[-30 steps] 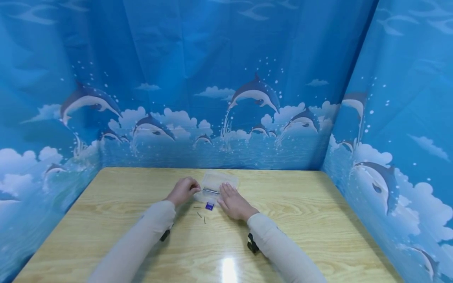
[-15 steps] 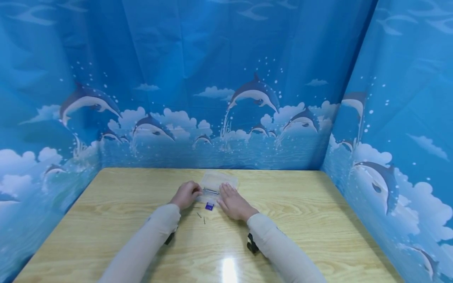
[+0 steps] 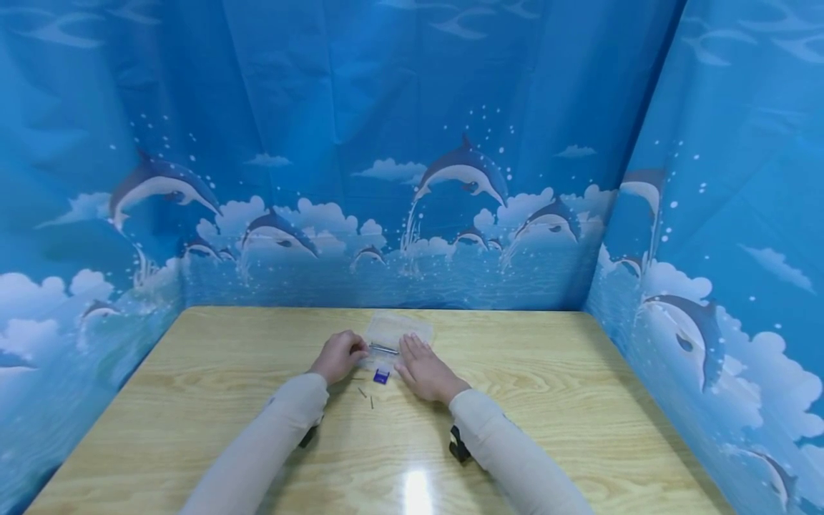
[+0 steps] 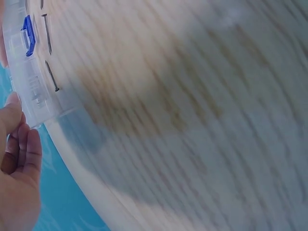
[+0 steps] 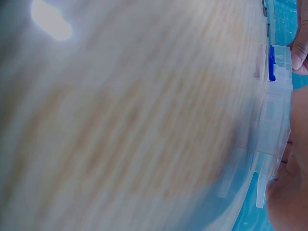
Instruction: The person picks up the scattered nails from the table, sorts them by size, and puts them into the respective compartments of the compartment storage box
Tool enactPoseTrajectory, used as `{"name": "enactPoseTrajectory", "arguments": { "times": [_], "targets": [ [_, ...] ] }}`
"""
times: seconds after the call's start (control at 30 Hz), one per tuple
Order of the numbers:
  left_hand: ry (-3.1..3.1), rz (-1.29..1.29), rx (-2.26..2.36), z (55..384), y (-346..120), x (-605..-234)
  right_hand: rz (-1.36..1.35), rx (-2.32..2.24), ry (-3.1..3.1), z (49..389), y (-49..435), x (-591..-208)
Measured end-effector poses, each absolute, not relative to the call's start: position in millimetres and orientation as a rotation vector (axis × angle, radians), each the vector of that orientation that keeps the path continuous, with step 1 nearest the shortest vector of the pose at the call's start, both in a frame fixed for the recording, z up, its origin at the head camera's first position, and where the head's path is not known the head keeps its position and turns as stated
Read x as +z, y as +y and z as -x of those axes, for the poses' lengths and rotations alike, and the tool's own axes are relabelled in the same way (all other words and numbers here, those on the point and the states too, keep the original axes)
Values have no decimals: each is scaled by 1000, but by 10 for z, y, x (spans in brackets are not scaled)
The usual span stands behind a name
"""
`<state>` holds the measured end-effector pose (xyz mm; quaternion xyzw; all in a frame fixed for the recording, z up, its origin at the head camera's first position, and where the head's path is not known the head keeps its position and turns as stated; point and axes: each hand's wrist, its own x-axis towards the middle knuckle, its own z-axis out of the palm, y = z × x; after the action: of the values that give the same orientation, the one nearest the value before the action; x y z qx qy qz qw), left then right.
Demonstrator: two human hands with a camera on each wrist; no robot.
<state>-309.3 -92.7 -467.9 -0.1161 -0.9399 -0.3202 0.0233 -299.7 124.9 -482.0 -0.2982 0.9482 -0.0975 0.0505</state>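
A clear plastic box [image 3: 380, 360] lies on the table with its lid [image 3: 395, 325] folded back. A blue latch [image 3: 381, 376] sits at its front. Long silver metal pieces [image 3: 384, 349] lie inside the box, too small to tell apart. My left hand [image 3: 337, 355] is at the box's left end, thumb and curled fingers pinching its corner in the left wrist view. My right hand [image 3: 426, 368] rests with straight fingers along the box's right side. Dark nails lie in front of the box, one nail [image 4: 52, 76] near its left corner and another nail [image 4: 46, 33] beside the latch.
The wood-grain table [image 3: 547, 400] spreads around the box. A blue dolphin-print curtain [image 3: 360, 143] rises behind the table and along its sides. A bright light reflection [image 3: 417, 490] shows near the front.
My left hand has moved slightly right, closer to the box, and now covers part of a nail on the table. My right hand has stayed in place.
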Motion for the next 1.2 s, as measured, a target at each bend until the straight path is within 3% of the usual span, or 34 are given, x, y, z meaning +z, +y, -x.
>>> {"name": "enactPoseTrajectory", "arguments": {
  "times": [0.73,1.2],
  "targets": [
    [-2940,358,-1025,3053,-1077,-4595,904,-308,2880,2987,1253,-4813],
    [-2929,375,-1059,2824,-1340,-4638,910,-326,2873,2995,1256,-4815]
  ]
}}
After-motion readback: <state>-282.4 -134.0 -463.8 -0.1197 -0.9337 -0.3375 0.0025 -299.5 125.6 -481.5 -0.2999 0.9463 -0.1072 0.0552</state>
